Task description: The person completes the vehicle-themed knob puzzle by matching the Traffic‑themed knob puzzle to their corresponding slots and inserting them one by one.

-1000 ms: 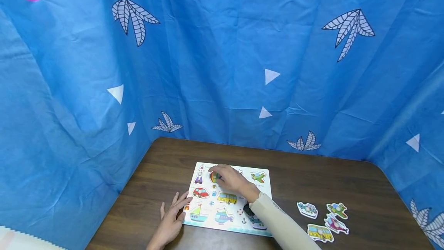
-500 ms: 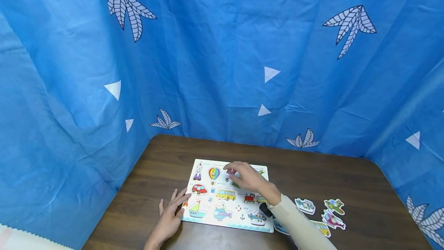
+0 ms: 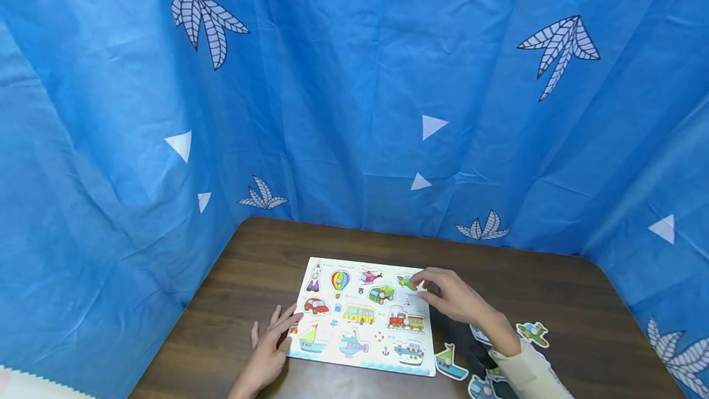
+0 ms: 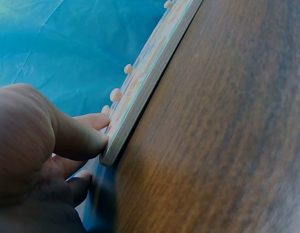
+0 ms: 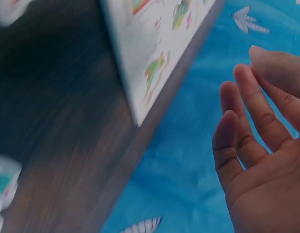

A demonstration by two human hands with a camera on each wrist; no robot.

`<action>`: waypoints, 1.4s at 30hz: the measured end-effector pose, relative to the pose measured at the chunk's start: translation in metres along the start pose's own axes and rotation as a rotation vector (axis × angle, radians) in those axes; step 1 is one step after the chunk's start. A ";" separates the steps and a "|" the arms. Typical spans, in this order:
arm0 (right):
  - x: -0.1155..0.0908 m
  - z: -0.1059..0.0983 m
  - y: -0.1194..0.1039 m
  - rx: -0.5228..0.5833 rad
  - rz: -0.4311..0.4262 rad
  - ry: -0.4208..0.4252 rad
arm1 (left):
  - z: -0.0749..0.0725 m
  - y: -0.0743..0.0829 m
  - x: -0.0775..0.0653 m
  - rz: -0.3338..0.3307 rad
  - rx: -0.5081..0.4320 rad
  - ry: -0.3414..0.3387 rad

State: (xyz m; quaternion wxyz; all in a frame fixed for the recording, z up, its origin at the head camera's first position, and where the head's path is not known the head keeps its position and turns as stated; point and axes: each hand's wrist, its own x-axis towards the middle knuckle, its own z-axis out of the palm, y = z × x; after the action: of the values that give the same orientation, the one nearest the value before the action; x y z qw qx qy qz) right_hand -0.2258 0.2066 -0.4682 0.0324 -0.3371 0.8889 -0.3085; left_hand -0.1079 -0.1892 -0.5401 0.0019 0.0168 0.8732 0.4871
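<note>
A white puzzle board (image 3: 429, 359) with colourful vehicle pictures lies on the table in the head view. My left hand (image 3: 268, 356) rests on its left edge, fingers spread. In the left wrist view, the thumb touches the corner of the board (image 4: 150, 77), where several small round knobs stand up. Over the board's upper right side hovers my right hand (image 3: 456, 294), nearest the green airplane picture (image 3: 407, 282). Its fingers are loosely bent with nothing between them in the right wrist view, and the hand (image 5: 266, 145) is apart from the board (image 5: 135, 53).
Loose pieces lie right of the board: a sailboat (image 3: 451, 362), a green airplane (image 3: 533, 333) and a bluish piece (image 3: 480, 388). The right forearm (image 3: 523, 362) partly covers others. A blue curtain (image 3: 343, 140) hangs behind the brown table (image 3: 266, 251).
My right hand has moved rightward across the board, from the balloon past the helicopter to beyond the airplane. The helicopter, truck and sailboat piece are uncovered. The left hand has stayed at the edge.
</note>
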 end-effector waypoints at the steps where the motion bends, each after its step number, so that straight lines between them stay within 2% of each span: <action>1: -0.006 -0.004 0.002 0.000 0.006 0.004 | 0.000 0.000 0.000 -0.001 0.002 -0.002; 11: -0.053 -0.032 0.025 -0.027 0.101 -0.014 | -0.001 0.002 0.000 -0.013 0.001 -0.005; 20: -0.087 -0.034 0.046 0.017 0.111 -0.029 | 0.003 0.002 0.000 -0.009 -0.007 -0.014; 23: -0.095 -0.033 0.052 0.042 0.085 -0.037 | 0.002 0.001 -0.001 -0.005 -0.009 -0.009; 29: -0.107 -0.032 0.063 0.116 0.037 -0.021 | -0.001 0.001 -0.001 -0.005 -0.006 -0.006; 36: -0.113 -0.027 0.069 0.161 0.103 -0.069 | -0.001 0.002 0.000 -0.004 0.012 -0.001; 42: -0.115 -0.022 0.071 0.120 0.115 -0.071 | 0.000 0.001 0.000 -0.006 0.001 -0.008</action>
State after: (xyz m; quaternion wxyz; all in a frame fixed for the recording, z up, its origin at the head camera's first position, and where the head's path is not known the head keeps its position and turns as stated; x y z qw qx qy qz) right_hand -0.1845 0.3308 -0.5081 0.1016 -0.2936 0.8851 -0.3466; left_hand -0.1078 -0.1887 -0.5388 0.0069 0.0160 0.8734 0.4866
